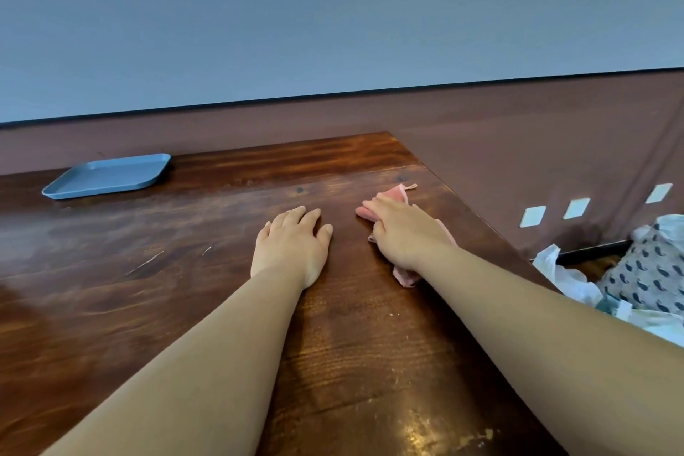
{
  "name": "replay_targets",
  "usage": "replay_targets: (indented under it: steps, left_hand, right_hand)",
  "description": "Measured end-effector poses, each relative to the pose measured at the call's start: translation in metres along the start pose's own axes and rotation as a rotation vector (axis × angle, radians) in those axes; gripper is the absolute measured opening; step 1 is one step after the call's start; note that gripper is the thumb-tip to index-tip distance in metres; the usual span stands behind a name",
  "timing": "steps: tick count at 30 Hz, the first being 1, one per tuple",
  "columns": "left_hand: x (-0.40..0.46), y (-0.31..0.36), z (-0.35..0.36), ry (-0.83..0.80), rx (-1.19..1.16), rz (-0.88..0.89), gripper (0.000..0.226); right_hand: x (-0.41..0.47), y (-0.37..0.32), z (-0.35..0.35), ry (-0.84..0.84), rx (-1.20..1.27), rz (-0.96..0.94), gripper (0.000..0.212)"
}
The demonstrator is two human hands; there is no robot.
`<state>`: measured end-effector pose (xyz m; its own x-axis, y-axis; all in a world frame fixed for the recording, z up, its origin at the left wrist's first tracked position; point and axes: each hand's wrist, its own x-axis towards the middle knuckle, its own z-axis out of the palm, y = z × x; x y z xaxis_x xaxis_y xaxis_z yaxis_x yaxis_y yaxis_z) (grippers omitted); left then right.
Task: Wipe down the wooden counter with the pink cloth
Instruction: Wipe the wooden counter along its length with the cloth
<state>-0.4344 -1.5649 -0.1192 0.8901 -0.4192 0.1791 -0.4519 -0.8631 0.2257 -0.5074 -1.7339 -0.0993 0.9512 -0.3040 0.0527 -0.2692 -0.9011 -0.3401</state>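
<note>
Crumpled pink cloth (401,196) under right hand (405,233), fingers flat; left hand (292,244) spread

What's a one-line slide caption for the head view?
Right hand presses pink cloth on wooden counter; left hand flat beside it.

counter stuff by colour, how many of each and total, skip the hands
Blue: 1, the tray at the far left.
Pink: 1, the cloth under the right hand.
Total: 2 things on the wooden counter.
</note>
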Motion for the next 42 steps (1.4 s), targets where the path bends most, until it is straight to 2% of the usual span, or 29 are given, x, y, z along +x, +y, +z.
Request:
replay_targets:
  steps: [3, 5, 11, 13, 17, 20, 23, 26, 29, 33, 36, 38, 40, 42]
  left_hand:
    - [0.001, -0.001, 0.001, 0.001, 0.011, 0.006, 0.055]
    - [0.001, 0.000, 0.002, 0.003, 0.015, -0.002, 0.055]
    - [0.001, 0.001, 0.000, -0.011, 0.015, -0.020, 0.055]
    - [0.002, 0.000, 0.001, -0.013, 0.012, -0.016, 0.055]
    - [0.005, -0.002, 0.003, -0.009, 0.024, -0.007, 0.056]
    - [0.003, -0.002, 0.003, -0.010, 0.025, -0.003, 0.056]
    - [0.003, -0.001, 0.002, 0.001, 0.014, -0.002, 0.055]
    - [0.003, -0.002, 0.003, 0.000, 0.023, -0.007, 0.056]
    - [0.004, -0.002, 0.004, 0.001, 0.035, -0.006, 0.056]
    - [0.005, -0.003, 0.004, -0.019, 0.036, -0.010, 0.056]
    - [0.004, -0.003, 0.005, 0.003, 0.029, -0.003, 0.056]
    - [0.005, -0.004, 0.007, 0.011, 0.030, 0.004, 0.056]
    - [0.006, -0.005, 0.007, 0.015, 0.031, 0.006, 0.056]
    - [0.007, -0.006, 0.007, 0.023, 0.032, 0.000, 0.056]
  right_hand:
    - [-0.024, 0.014, 0.007, -0.087, -0.003, -0.219, 0.053]
    - [-0.024, 0.026, 0.000, -0.132, 0.020, -0.300, 0.054]
    - [-0.001, 0.014, -0.006, -0.038, 0.029, -0.029, 0.051]
    - [-0.015, 0.013, -0.004, -0.034, 0.008, -0.066, 0.051]
    - [-0.037, 0.031, -0.002, -0.065, 0.020, -0.297, 0.049]
    - [-0.016, 0.036, -0.008, -0.055, 0.049, -0.125, 0.049]
    - [-0.002, 0.026, -0.009, 0.072, 0.034, 0.058, 0.042]
    - [-0.015, 0.028, -0.002, 0.050, -0.007, -0.032, 0.041]
    - [-0.025, 0.045, -0.004, -0.005, 0.002, -0.134, 0.050]
    - [0.003, 0.048, -0.016, 0.073, 0.049, 0.055, 0.046]
    - [0.005, 0.036, -0.020, 0.013, -0.145, 0.152, 0.054]
    - [-0.008, 0.037, -0.008, 0.001, -0.211, 0.170, 0.059]
    - [-0.022, 0.046, 0.000, 0.110, -0.158, 0.109, 0.047]
    - [-0.022, 0.057, -0.010, 0.127, -0.093, 0.100, 0.041]
